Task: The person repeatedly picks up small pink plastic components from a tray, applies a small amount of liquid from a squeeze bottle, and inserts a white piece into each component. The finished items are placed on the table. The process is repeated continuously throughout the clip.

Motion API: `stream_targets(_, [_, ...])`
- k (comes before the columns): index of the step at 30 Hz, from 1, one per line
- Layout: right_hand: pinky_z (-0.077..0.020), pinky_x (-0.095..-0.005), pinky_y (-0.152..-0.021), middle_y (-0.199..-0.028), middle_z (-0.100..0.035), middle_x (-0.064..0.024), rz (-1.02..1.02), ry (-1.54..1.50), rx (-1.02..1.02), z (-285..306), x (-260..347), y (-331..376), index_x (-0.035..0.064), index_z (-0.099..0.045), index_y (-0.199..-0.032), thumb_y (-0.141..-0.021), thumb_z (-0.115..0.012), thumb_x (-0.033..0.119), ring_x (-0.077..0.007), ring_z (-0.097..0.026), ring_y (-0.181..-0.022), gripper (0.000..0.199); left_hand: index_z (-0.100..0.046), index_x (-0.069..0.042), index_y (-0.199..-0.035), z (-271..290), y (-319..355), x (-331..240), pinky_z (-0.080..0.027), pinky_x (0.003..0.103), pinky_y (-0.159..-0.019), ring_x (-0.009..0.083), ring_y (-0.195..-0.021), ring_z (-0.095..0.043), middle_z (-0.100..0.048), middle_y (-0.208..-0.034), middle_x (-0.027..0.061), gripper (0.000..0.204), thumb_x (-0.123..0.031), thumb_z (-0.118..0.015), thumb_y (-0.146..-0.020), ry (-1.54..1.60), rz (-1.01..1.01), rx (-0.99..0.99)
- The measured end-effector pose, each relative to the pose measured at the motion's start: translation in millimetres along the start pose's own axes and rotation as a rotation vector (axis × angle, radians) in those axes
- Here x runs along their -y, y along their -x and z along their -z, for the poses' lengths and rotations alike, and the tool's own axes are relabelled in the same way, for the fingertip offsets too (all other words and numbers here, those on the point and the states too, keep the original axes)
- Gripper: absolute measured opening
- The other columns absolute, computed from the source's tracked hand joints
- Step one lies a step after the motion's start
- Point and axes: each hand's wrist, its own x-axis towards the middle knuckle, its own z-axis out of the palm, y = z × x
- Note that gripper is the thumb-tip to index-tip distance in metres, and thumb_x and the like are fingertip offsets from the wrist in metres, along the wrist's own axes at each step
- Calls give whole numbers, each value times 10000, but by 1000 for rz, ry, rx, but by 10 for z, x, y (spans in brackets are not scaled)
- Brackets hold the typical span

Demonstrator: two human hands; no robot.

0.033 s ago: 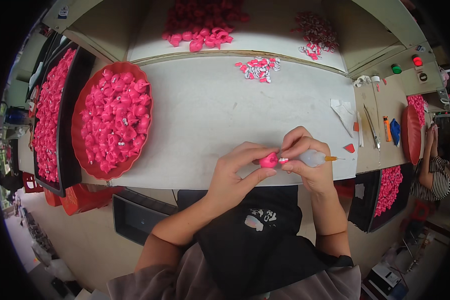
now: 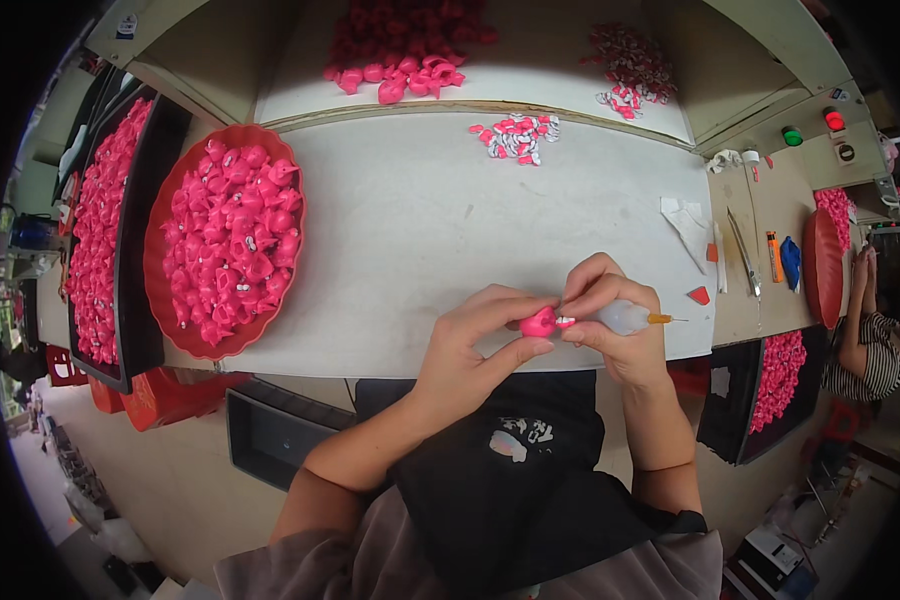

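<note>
My left hand (image 2: 482, 338) pinches a rounded, glossy pink plastic part (image 2: 537, 322) between thumb and fingers, over the near edge of the white work surface. Opposite it, my right hand (image 2: 620, 330) grips a small pink-and-white piece (image 2: 565, 323) at its fingertips. That piece meets the pink part or nearly so; whether they touch I cannot tell. Tucked in the same right hand is a translucent squeeze bottle (image 2: 626, 317) with an orange collar and a thin needle tip pointing right. Farther off lies a loose pile of similar pink-and-white pieces (image 2: 517, 137).
A red scalloped basin (image 2: 298, 250) full of pink parts stands at left, beside a black tray (image 2: 148, 240) of more. Pink parts (image 2: 400, 75) and small pieces (image 2: 630, 80) fill the shelf behind. Tweezers (image 2: 742, 252), an orange-labelled tube (image 2: 774, 257) and a red dish (image 2: 823, 270) lie right.
The small pink-and-white piece has shifted slightly left, closer to the pink part. Both hands keep their grips.
</note>
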Motion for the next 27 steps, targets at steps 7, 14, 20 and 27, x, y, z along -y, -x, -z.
stream_targets(7, [-397, -230, -677, -847, -502, -38, -6, 180, 21, 37, 35, 70, 42, -649, -763, -648, -720, -8, -113, -497, -763, 144, -610, -3, -995, -49, 9, -77, -458, 277, -734, 182, -818, -586, -605, -901, 99, 257, -43, -655, -745, -51, 43, 45])
stream_targets(14, [-405, -231, -646, -846, -488, -35, 10, 300, 51, 72, 64, 85, 45, -655, -796, -638, -734, 7, -112, -492, -744, 181, -606, -5, -1016, -49, -1, -22, -457, 272, -736, 165, -818, -582, -605, -872, 85, 265, -54, -650, -760, -31, 41, 88])
stream_targets(20, [-451, -243, -578, -852, -506, -61, 216, 608, 94, 4, 150, 63, 50, -652, -875, -614, -760, 54, -140, -540, -708, 282, -574, 20, -1065, -45, 9, -98, -457, 250, -804, 126, -912, -565, -609, -978, 89, 248, -74, -579, -836, 603, 490, 128])
stream_targets(27, [-466, -240, -540, -843, -533, -71, 376, 759, 134, 65, 67, 83, 58, -644, -921, -604, -762, 72, -152, -566, -688, 339, -565, 28, -1067, -54, -17, -77, -471, 271, -835, 170, -925, -602, -621, -987, 127, 257, -74, -569, -831, 685, 528, 175])
